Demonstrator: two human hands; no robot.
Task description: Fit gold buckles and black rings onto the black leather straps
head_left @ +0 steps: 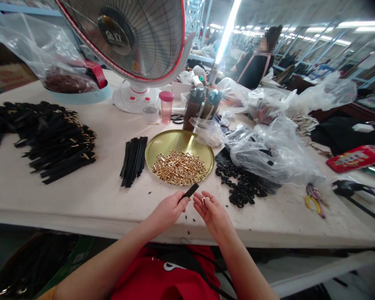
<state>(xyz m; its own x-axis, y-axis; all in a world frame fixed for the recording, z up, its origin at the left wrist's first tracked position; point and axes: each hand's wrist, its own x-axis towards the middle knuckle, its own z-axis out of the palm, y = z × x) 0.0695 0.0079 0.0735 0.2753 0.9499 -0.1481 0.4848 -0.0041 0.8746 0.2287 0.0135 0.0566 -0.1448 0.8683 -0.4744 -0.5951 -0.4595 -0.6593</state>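
- The left hand [170,209] has its fingers pinching one end of a short black strap [190,191]; the strap's free end points up and toward the right hand [215,217], just in front of the tray's near rim.
- The right hand is turned partly palm up, just beside the strap, its fingers loosely curled around a small shiny metal piece [205,200]; whether they pinch it cannot be told.
- Beyond both hands, a round gold-coloured tray [166,143] stands on the counter [106,202], bearing a heap of gold metal buckles [179,168].
- Just left of the tray lies a stack of black straps [133,161], roughly side by side.
- Farther left spreads a large pile of black straps with gold fittings [61,143], the fittings mostly at the right-hand ends.
- Right of the tray is a heap of small black pieces [242,187], with a clear plastic bag [278,146] behind and partly over it.
- Near the right end lie yellow-and-pink-handled pliers [315,202] and a red packet [358,158].
- Behind the tray stand a pink-lidded cup [166,110], two dark bottles [194,106] and a red-rimmed fan [150,46].
- A person in dark clothing [253,71] is in the background.
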